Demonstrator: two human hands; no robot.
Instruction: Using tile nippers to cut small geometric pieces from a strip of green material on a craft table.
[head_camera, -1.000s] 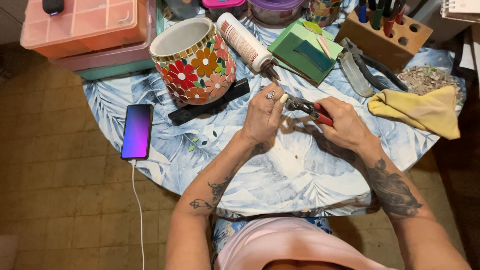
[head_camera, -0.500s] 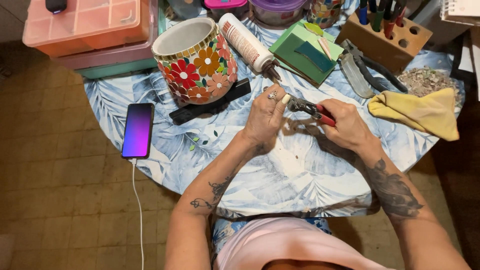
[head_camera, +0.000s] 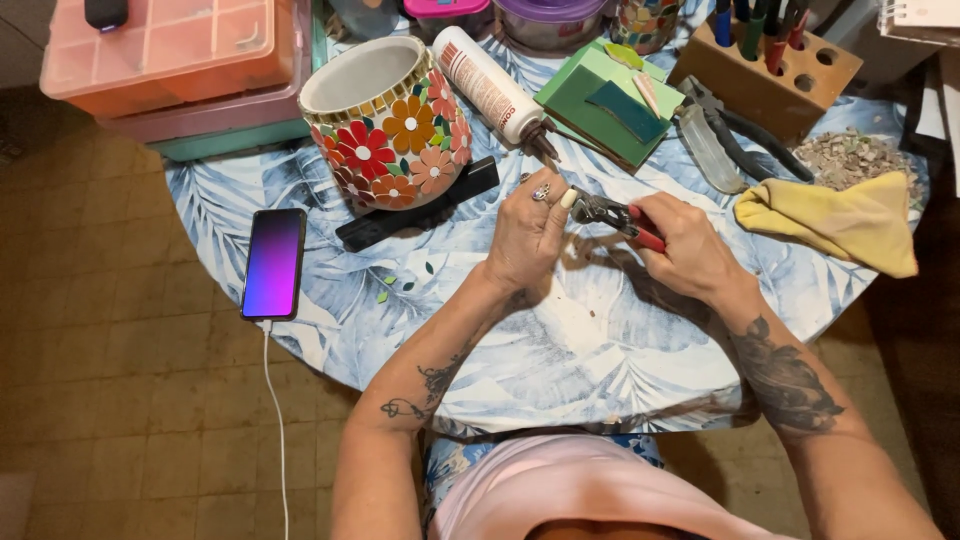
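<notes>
My right hand (head_camera: 688, 250) grips red-handled nippers (head_camera: 616, 215) with the jaws pointing left. My left hand (head_camera: 528, 235) is closed at the jaws, its fingertips pinching a small piece that I cannot make out. Both hands hover over the blue leaf-patterned tablecloth (head_camera: 560, 350). A flower-mosaic pot (head_camera: 385, 125) lies on its side on a black stand (head_camera: 420, 205), just left of my left hand. A white glue bottle (head_camera: 490, 90) lies with its brown tip close to my left hand's knuckles.
Green tile pieces (head_camera: 605, 100) lie behind the hands. A phone (head_camera: 274, 262) with a lit screen and white cable sits at the left. A yellow cloth (head_camera: 835, 222), tile scraps (head_camera: 855, 155), grey pliers (head_camera: 735, 140), a wooden tool block (head_camera: 775, 70) and orange storage boxes (head_camera: 170, 50) ring the table.
Both hands hold almost the same pose; the view shifted slightly. The left hand's fingers stay at the nipper jaws.
</notes>
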